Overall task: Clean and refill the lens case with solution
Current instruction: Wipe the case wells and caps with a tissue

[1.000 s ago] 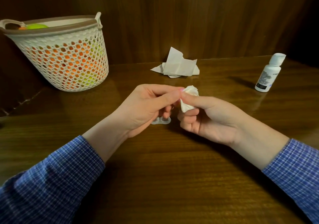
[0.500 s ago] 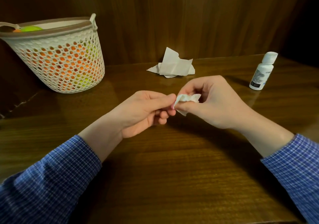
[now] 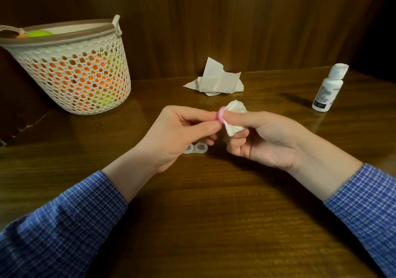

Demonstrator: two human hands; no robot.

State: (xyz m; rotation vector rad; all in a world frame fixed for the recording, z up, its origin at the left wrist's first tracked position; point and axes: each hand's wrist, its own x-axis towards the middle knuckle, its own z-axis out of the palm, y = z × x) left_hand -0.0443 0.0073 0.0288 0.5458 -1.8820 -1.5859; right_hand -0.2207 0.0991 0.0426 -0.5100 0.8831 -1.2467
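A small pink lens-case cap (image 3: 221, 114) is pinched at the fingertips of my left hand (image 3: 180, 132). My right hand (image 3: 263, 138) grips a crumpled white tissue (image 3: 234, 119) and presses it against the cap with the thumb. Below the two hands the clear lens case (image 3: 196, 148) lies on the wooden table (image 3: 214, 213), its two wells uncovered and partly hidden by my left hand. The white solution bottle (image 3: 327, 88) stands capped at the far right.
A white mesh basket (image 3: 72, 67) with orange and green items stands at the far left. Folded paper tissues (image 3: 216, 78) lie at the back of the table against the wooden wall.
My right hand has turned from palm-down to palm-up with the tissue. The pink cap now shows between the fingertips, and the lens case is back in sight below my left hand.
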